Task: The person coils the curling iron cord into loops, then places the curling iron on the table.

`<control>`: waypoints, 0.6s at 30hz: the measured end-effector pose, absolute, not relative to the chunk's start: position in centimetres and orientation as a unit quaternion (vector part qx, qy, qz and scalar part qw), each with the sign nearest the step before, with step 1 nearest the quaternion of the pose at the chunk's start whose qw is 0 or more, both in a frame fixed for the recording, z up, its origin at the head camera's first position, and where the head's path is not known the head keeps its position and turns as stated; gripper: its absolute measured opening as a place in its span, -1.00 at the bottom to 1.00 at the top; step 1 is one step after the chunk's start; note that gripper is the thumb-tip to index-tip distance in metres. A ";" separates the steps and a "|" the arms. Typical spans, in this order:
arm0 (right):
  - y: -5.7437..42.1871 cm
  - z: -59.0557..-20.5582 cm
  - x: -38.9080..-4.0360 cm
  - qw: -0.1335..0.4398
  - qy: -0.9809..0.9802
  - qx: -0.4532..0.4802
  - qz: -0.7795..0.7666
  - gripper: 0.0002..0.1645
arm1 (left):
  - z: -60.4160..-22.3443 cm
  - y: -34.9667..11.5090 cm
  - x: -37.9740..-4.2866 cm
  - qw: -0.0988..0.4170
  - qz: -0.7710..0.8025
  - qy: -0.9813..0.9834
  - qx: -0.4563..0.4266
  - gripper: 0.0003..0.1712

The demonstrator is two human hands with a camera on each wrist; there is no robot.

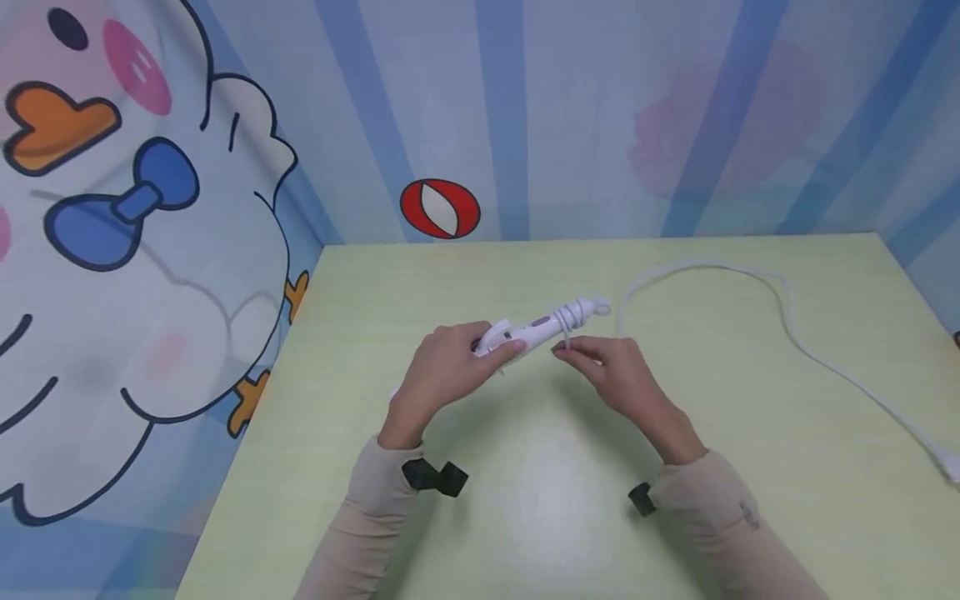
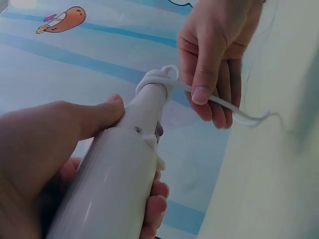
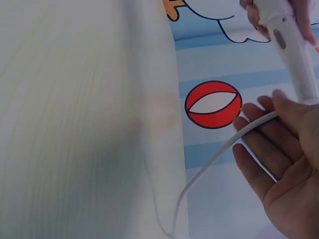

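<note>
My left hand (image 1: 446, 367) grips a white curling iron (image 1: 534, 333) around its thick body, thumb along the top. In the head view its handle end, with a purple-grey button, points up and right. The power cord (image 2: 224, 103) is wound in several turns round that end. Just below the turns, my right hand (image 1: 618, 375) pinches the cord between thumb and fingertips. In the right wrist view the cord crosses the spread fingers (image 3: 264, 144) and hangs down from them. Part of the iron's body is hidden behind the left hand.
From near my right hand, the loose length of cord curves over the pale green table (image 1: 750, 500) to a white plug end (image 1: 948, 462) at the right edge. A printed cloth wall (image 1: 570, 117) stands behind the table, with a cartoon bird (image 1: 202, 333) at left.
</note>
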State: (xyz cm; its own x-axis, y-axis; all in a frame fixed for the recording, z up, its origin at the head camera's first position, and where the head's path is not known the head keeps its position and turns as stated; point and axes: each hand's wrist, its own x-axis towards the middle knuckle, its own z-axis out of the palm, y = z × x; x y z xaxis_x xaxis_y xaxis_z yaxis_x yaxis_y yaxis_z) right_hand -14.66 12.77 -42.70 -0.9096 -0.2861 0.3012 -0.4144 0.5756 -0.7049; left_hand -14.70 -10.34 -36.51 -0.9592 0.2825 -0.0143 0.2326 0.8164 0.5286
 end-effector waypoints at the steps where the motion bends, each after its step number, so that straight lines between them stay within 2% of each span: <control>1: 12.9 -42.7 -14.8 0.082 -0.881 0.204 0.420 -0.78 | -36.4 -10.4 -14.7 0.053 0.279 0.948 0.141 -0.46; 11: 14.1 -43.7 -15.9 0.121 -0.855 0.240 0.444 -0.80 | -35.6 -11.2 -14.4 0.139 0.336 0.914 0.178 -0.55; 15: 14.9 -43.9 -15.9 0.099 -0.853 0.239 0.454 -0.78 | -35.4 -11.3 -14.3 0.145 0.313 0.913 0.218 -0.59; 18: 15.6 -43.6 -16.0 0.105 -0.850 0.281 0.433 -0.67 | -35.2 -11.2 -14.1 0.141 0.295 0.913 0.243 -0.60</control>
State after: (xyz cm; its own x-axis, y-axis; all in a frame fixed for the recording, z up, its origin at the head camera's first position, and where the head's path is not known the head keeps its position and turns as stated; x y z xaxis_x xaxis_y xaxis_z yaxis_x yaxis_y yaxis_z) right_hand -15.99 15.61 -43.61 -0.8198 -0.3877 0.4215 -0.5688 0.4663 -0.6775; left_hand -14.15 -11.22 -35.19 -0.8423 0.5269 -0.1138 0.3605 0.7076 0.6077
